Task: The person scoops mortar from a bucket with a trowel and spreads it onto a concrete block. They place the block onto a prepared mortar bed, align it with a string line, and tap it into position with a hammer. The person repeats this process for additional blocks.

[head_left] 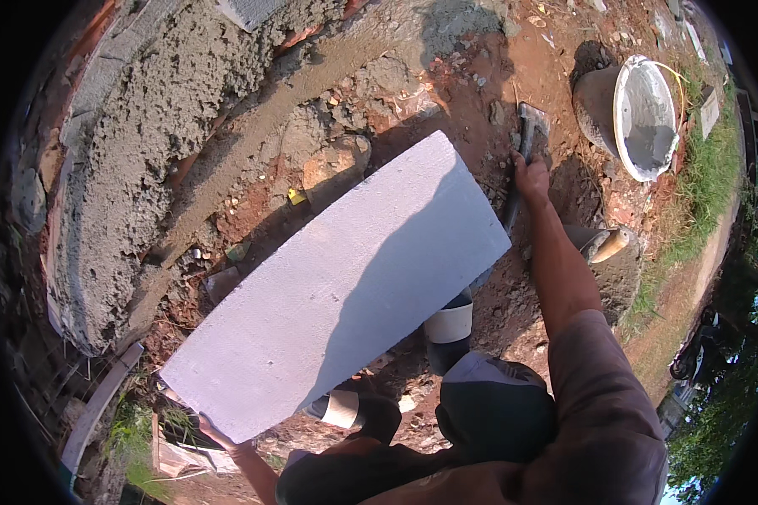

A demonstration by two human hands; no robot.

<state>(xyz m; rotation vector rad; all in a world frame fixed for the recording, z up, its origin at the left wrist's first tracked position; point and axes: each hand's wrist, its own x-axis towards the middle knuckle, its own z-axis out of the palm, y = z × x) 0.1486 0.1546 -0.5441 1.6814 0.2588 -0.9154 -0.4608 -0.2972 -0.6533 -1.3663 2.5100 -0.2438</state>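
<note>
A large, pale grey rectangular block (337, 286) lies slantwise across the middle of the view, its upper face partly in shadow. My left hand (216, 433) grips its near-left end, with some fingers hidden beneath it. To the right of the block's far end, my right hand (531, 178) is closed around a long dark tool (526, 130) with a greyish, metallic-looking upper end. The block hides part of that tool, so its exact kind is unclear. My legs and dark boots (448, 332) with pale bands show below the block.
Rough wet mortar (156, 126) covers a curving low wall on the left. A mortar-smeared bucket (646, 118) lies tipped at the upper right, near another container (602, 244). Stones and rubble (333, 168) lie on reddish soil; grass (703, 194) edges the right side.
</note>
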